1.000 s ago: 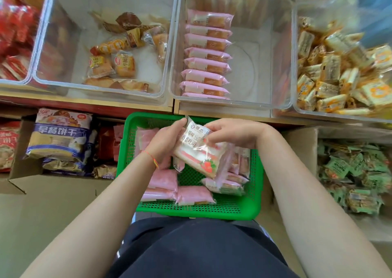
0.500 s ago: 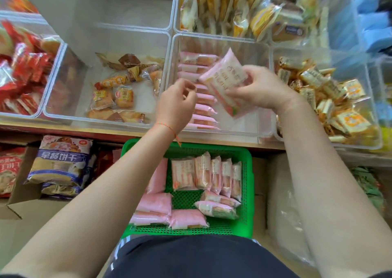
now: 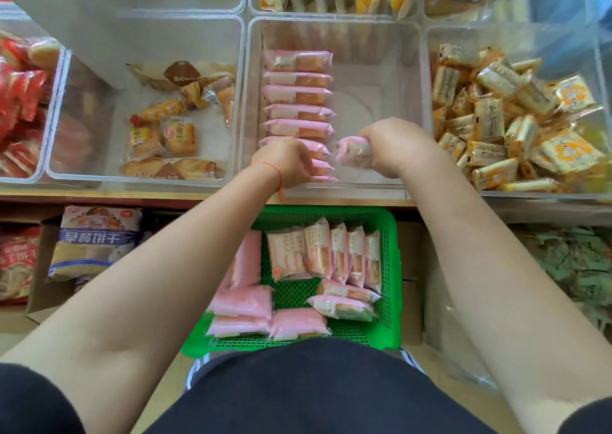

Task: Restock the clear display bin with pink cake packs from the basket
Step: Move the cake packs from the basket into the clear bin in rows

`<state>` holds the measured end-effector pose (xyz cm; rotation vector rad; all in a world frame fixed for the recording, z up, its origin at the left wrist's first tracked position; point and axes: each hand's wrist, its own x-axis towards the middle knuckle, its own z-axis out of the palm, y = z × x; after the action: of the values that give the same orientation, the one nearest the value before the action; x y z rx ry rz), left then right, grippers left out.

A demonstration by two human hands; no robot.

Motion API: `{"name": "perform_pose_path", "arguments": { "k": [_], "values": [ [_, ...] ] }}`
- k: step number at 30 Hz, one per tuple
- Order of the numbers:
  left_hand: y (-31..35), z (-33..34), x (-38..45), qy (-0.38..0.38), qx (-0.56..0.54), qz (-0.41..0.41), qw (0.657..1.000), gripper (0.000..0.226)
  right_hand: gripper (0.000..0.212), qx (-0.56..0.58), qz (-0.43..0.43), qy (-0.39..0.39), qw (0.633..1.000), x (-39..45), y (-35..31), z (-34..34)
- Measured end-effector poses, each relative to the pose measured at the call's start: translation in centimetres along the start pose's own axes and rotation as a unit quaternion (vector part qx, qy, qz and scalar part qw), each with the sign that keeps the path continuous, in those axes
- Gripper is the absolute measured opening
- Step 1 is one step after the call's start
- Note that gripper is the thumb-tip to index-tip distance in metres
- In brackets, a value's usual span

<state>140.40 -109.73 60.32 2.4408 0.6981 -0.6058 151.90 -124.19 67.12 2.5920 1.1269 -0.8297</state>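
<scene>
Right hand [image 3: 390,145] grips a pink cake pack [image 3: 354,151] low in the clear display bin [image 3: 410,69], likely starting a second column, while left hand [image 3: 284,162], fingers curled, steadies the stacked row [image 3: 298,109]; green basket [image 3: 390,235] sits below.

Two hands — the left hand [image 3: 284,162] and right hand [image 3: 390,145] — one green basket [image 3: 390,268], one held pink pack [image 3: 352,152], and at least eight pink packs [image 3: 298,96] rowed in the single clear bin [image 3: 410,69].
</scene>
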Motion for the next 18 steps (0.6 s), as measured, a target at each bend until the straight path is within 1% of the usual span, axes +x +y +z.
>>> {"name": "perform_pose_path", "arguments": {
  "k": [2, 3, 8, 10, 11, 13, 15, 16, 18],
  "values": [
    [0.2, -0.2, 0.2, -0.009, 0.067, 0.012, 0.998, 0.022, 0.022, -0.041, 0.003, -0.008, 0.999, -0.4, -0.3, -0.5],
    [0.3, -0.2, 0.3, -0.007, 0.094, 0.017, 0.995, 0.025, 0.021, -0.060, 0.008, -0.015, 0.998, -0.5, -0.5, -0.8],
    [0.3, 0.1, 0.8, 0.018, 0.173, 0.018, 0.985, 0.013, 0.013, -0.109, 0.040, -0.058, 0.992, 0.3, -1.9, -0.3],
    [0.0, 0.0, 1.0, 0.025, 0.190, 0.017, 0.981, 0.012, 0.022, -0.115, 0.045, -0.078, 0.989, 1.4, -2.4, 0.7],
    [-0.1, -0.2, 0.9, 0.026, 0.196, 0.017, 0.980, 0.011, 0.023, -0.115, 0.032, -0.084, 0.989, 1.9, -2.5, 1.2],
    [-0.5, -0.4, 0.9, 0.026, 0.201, 0.016, 0.979, 0.011, 0.019, -0.070, -0.006, -0.096, 0.993, 2.8, -2.2, 2.7],
    [-0.9, -0.5, 0.9, 0.028, 0.199, 0.013, 0.979, 0.011, 0.023, 0.043, -0.038, -0.132, 0.990, 3.2, -0.9, 3.5],
    [-1.1, -0.5, 0.9, 0.033, 0.199, 0.011, 0.979, 0.012, 0.025, 0.093, -0.052, -0.156, 0.982, 3.2, -0.1, 3.7],
    [-1.0, -0.4, 0.9, 0.036, 0.198, 0.005, 0.980, 0.012, 0.032, 0.152, -0.075, -0.214, 0.962, 2.9, 1.2, 3.3]
  ]
}}
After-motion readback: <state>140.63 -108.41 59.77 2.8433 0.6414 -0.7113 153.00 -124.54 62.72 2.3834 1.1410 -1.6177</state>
